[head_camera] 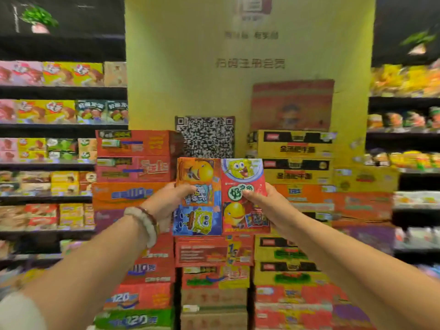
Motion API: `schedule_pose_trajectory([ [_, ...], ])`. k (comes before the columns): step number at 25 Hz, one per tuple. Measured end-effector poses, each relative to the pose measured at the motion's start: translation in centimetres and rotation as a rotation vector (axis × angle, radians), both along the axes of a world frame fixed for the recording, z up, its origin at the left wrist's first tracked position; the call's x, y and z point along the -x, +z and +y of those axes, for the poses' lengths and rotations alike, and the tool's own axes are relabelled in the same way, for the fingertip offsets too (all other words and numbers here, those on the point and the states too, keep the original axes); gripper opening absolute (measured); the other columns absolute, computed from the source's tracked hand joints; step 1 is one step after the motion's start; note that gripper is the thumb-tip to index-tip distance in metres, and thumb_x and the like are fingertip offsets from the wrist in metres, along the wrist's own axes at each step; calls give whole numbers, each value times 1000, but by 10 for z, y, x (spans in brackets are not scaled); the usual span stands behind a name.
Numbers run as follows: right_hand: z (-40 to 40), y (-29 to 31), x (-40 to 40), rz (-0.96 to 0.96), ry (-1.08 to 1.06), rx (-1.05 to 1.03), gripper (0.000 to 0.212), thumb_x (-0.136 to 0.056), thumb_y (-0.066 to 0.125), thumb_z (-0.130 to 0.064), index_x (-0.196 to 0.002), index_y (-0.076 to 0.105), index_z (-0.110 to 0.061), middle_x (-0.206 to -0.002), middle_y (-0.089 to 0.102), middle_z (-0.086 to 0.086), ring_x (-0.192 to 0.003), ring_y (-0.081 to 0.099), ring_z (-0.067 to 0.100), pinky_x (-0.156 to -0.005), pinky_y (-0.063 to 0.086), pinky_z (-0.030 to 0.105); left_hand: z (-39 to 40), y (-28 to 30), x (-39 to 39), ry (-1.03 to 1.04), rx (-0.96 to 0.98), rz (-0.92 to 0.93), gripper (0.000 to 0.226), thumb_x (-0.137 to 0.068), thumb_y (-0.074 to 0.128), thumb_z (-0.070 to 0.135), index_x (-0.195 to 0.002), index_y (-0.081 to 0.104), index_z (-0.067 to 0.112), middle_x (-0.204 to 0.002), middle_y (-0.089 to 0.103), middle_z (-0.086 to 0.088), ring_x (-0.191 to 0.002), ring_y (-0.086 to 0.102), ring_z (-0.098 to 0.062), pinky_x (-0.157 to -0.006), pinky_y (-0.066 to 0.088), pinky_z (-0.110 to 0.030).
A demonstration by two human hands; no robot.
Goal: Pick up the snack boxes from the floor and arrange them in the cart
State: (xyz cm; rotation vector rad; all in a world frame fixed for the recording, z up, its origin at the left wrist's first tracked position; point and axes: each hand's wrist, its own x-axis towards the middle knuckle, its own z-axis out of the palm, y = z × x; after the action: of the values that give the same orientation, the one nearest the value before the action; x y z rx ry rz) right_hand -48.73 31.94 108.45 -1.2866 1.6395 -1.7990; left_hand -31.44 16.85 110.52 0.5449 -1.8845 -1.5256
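Observation:
I hold two snack boxes upright, side by side, at arm's length in front of me. My left hand (166, 206) grips the left edge of an orange and blue snack box (198, 203) with a cartoon sponge figure at its bottom. My right hand (266, 206) grips a red snack box (244, 184) with the same figure at its top, thumb on the front face. The two boxes touch along their inner edges. A pale bead bracelet circles my left wrist. No cart and no floor are in view.
A tall stack of red, orange and yellow cartons (140, 163) rises straight ahead against a yellow pillar (250, 67) bearing a QR code panel (206, 136). Dark shelves with snack packs line the left side (47, 144) and the right side (404, 139).

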Motion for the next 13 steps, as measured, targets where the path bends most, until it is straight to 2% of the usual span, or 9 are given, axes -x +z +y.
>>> schedule_pose_trajectory([
  [2, 37, 0, 54, 19, -127, -12, 54, -79, 70, -36, -127, 49, -24, -120, 67, 4, -111, 63, 25, -101, 45, 53, 22, -5, 70, -95, 23, -30, 39, -91, 54, 32, -123, 47, 10, -130, 52, 2, -121, 48, -18, -104, 37, -34],
  [3, 53, 0, 79, 16, -183, -13, 50, -81, 69, -33, -127, 49, -23, -119, 67, 4, -110, 63, 26, -101, 46, 53, 34, -5, 101, -144, 20, -32, 28, -93, 52, 29, -116, 50, 12, -121, 55, 3, -114, 52, -17, -98, 40, -31],
  [4, 69, 0, 105, 13, -241, -10, 45, -84, 67, -30, -126, 49, -23, -119, 67, 5, -109, 63, 26, -100, 46, 52, 40, -7, 136, -215, 15, -22, 22, -93, 52, 28, -110, 53, 13, -114, 56, 3, -112, 54, -20, -99, 41, -32],
  [6, 94, -4, 152, -3, -360, -5, 43, -86, 66, -29, -125, 48, -22, -117, 67, 6, -106, 65, 27, -96, 49, 52, 50, -10, 200, -312, 46, -32, 27, -89, 57, 35, -106, 56, 14, -118, 60, -2, -112, 57, -24, -102, 44, -41],
  [7, 105, -7, 176, -17, -418, 2, 49, -84, 68, -32, -126, 46, -23, -116, 68, 7, -103, 67, 28, -93, 51, 53, 52, -10, 233, -377, 70, -36, 39, -85, 60, 42, -111, 55, 14, -118, 61, 0, -107, 59, -20, -98, 49, -38],
  [9, 125, -15, 219, -41, -535, 22, 64, -73, 74, -43, -128, 45, -26, -114, 69, 6, -99, 69, 28, -87, 54, 54, 67, -11, 294, -489, 55, -22, 44, -83, 61, 45, -113, 49, 15, -107, 61, 5, -92, 59, -9, -75, 56, -15],
  [10, 135, -19, 238, -41, -590, 25, 67, -70, 75, -46, -127, 45, -28, -113, 69, 6, -96, 70, 27, -85, 56, 53, 73, -13, 323, -541, 34, -27, 44, -83, 62, 43, -113, 47, 16, -107, 59, 6, -93, 57, -8, -75, 52, -11],
  [12, 157, -22, 265, -60, -696, 40, 56, -77, 73, -41, -124, 47, -27, -110, 70, 5, -92, 72, 26, -80, 58, 49, 90, -15, 376, -631, 4, -43, 44, -83, 63, 40, -117, 46, 16, -116, 53, 8, -108, 49, -11, -93, 39, -22],
  [13, 170, -24, 277, -68, -749, 55, 48, -81, 70, -35, -123, 48, -26, -110, 70, 5, -91, 72, 26, -80, 58, 48, 97, -15, 404, -693, -5, -36, 39, -84, 63, 38, -114, 48, 18, -119, 53, 8, -112, 48, -12, -96, 37, -29],
])
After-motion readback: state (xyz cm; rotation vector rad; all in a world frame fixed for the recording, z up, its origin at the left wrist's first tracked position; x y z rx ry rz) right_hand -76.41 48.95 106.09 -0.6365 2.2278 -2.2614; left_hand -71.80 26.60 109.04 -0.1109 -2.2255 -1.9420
